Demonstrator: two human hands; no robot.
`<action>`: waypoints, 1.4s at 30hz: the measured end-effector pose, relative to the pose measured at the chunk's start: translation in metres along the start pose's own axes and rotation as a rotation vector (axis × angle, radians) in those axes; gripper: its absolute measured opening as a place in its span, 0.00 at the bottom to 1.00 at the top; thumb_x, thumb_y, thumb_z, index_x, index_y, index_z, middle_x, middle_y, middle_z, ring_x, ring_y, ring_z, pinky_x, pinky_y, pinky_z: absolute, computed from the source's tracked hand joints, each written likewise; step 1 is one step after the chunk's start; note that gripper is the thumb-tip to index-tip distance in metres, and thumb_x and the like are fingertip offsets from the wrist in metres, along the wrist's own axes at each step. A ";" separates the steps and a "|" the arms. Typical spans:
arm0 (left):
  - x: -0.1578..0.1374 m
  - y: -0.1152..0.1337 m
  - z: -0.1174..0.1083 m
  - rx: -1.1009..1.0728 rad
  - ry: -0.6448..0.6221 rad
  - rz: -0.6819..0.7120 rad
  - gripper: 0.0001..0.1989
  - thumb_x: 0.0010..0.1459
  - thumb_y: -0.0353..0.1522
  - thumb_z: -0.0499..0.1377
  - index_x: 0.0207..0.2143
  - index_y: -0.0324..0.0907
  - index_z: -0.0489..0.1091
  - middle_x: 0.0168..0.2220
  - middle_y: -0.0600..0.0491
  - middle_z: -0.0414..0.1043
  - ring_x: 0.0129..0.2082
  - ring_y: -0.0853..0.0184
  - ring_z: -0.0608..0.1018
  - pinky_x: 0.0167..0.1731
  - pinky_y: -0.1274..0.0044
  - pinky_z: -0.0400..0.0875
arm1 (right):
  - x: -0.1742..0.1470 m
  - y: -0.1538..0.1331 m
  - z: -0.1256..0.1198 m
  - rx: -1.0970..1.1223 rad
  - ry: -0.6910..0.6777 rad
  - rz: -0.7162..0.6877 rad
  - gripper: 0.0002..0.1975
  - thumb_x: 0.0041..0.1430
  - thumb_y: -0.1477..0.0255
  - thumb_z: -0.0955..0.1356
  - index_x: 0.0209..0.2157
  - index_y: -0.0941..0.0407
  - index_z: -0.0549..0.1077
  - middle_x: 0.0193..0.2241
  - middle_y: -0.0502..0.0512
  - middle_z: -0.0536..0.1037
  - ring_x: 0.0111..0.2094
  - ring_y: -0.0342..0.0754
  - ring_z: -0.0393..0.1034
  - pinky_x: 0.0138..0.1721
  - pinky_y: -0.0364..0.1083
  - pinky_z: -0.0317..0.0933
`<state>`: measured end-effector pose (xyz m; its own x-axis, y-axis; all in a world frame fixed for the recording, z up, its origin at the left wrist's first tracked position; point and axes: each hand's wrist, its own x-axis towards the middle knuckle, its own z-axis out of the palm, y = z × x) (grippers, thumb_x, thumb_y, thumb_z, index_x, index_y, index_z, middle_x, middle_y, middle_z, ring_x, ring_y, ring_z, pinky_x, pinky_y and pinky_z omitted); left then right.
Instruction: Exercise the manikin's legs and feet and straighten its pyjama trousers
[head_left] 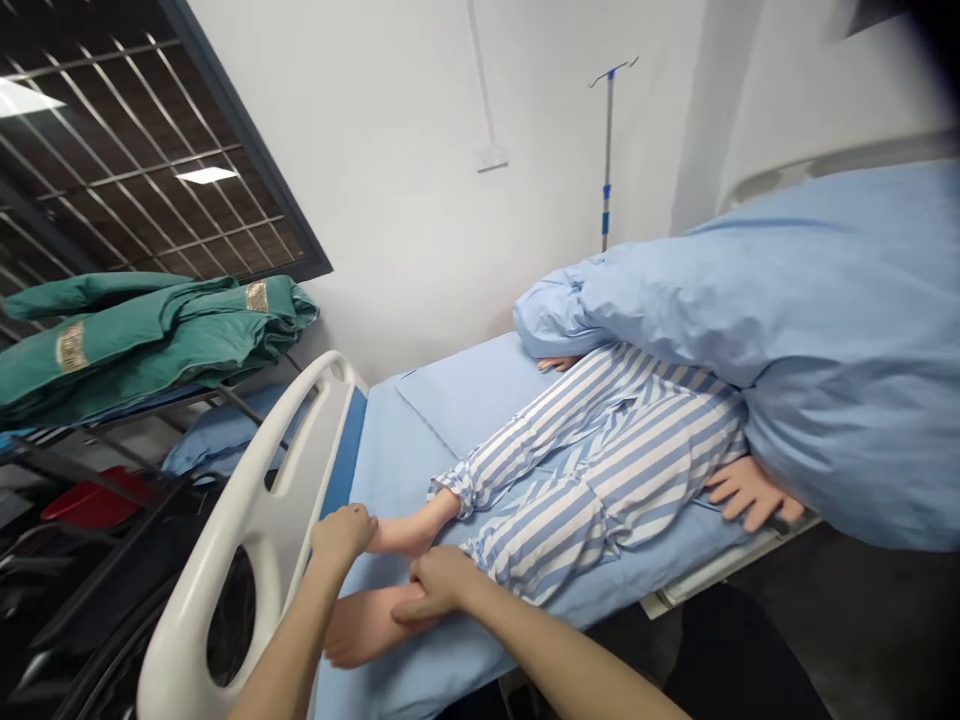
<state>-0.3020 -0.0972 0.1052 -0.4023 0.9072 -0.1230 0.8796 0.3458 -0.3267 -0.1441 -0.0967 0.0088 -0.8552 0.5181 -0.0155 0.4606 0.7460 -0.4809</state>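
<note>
A figure that looks like a care manikin lies on the bed in blue-and-white striped trousers (pixel 555 480). My left hand (pixel 341 532) is closed over the toe end of its far foot (pixel 405 535), close to the white bed end board. Lower down, my right hand (pixel 444 583) wraps round the ankle of the near foot (pixel 367 625), thumb toward me. That near foot rests on the blue sheet (pixel 409 420) with its toes toward the end board. A light blue quilt (pixel 675 310) covers the upper body. One manikin hand (pixel 754 492) sticks out from under it at the bed's near edge.
The white end board (pixel 202 590) rises at the left. Beyond it, green folded bags or covers (pixel 165 330) lie on a rack, above a red basin (pixel 97 497). A drip stand (pixel 607 160) stands at the wall behind the bed. A barred window (pixel 135 150) is at upper left.
</note>
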 end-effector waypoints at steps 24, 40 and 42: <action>0.030 0.021 0.016 -0.066 -0.166 -0.237 0.10 0.44 0.29 0.55 0.28 0.35 0.73 0.20 0.49 0.68 0.22 0.68 0.71 0.21 0.78 0.59 | 0.076 0.051 -0.013 -0.245 -0.055 -0.025 0.26 0.39 0.61 0.66 0.43 0.57 0.67 0.41 0.60 0.71 0.45 0.55 0.60 0.46 0.51 0.45; 0.041 0.030 0.029 -0.102 -0.286 -0.168 0.11 0.36 0.27 0.61 0.28 0.34 0.73 0.23 0.47 0.70 0.24 0.65 0.72 0.21 0.76 0.63 | 0.077 0.046 0.002 -0.399 0.005 0.178 0.22 0.38 0.71 0.66 0.40 0.59 0.66 0.41 0.63 0.68 0.45 0.57 0.58 0.44 0.52 0.45; 0.038 0.030 0.026 -0.133 -0.205 -0.161 0.12 0.45 0.26 0.55 0.34 0.34 0.71 0.27 0.44 0.71 0.27 0.65 0.73 0.23 0.75 0.64 | 0.076 0.045 0.002 -0.401 0.001 0.190 0.22 0.38 0.71 0.66 0.40 0.60 0.66 0.41 0.63 0.67 0.45 0.57 0.58 0.44 0.52 0.45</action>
<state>-0.2979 -0.0590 0.0661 -0.5708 0.7752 -0.2705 0.8202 0.5225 -0.2331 -0.1888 -0.0249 -0.0154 -0.7464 0.6619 -0.0698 0.6655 0.7408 -0.0912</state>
